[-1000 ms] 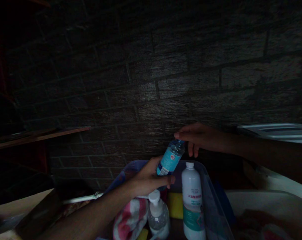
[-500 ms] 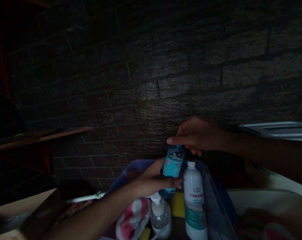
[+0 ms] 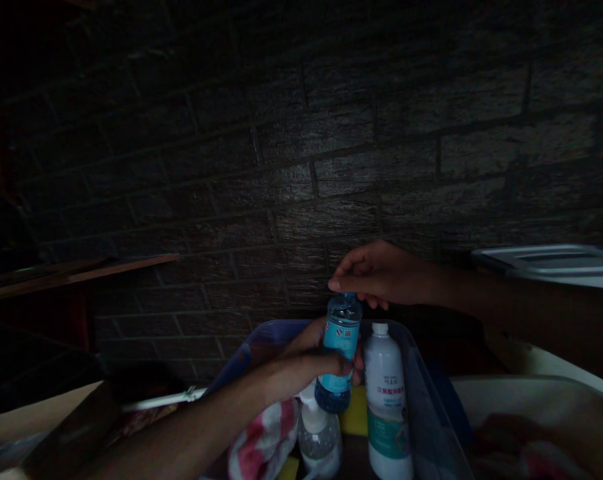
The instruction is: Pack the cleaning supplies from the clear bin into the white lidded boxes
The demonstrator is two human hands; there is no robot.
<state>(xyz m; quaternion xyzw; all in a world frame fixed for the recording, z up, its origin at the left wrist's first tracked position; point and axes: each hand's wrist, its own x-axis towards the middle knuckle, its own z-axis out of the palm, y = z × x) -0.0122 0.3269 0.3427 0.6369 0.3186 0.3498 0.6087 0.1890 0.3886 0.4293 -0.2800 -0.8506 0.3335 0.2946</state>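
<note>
A clear blue bottle (image 3: 338,340) with a light blue label and liquid inside is held upright, tilted slightly, above a plastic bin (image 3: 434,393). My left hand (image 3: 314,367) wraps round its lower half. At the top, the fingers of my right hand (image 3: 368,277) pinch its cap, most of which they hide. Just below the blue bottle stands a clear pump bottle (image 3: 320,440). A white bottle (image 3: 388,407) with a green label and white cap is upright to the right in the bin. A pink-and-white striped cloth (image 3: 266,443) lies at the left.
Yellow sponge-like pieces (image 3: 354,417) lie in the bin. A dark brick wall (image 3: 291,167) rises behind it. To the right are a pale tub (image 3: 526,393) and a grey-white lid (image 3: 556,260). On the left are a wooden shelf (image 3: 106,270) and a cardboard box (image 3: 41,420).
The blue bottle has turned in my left hand, so another part of its label shows, and it sits slightly lower. My right fingers remain at the cap, shifted a little left.
</note>
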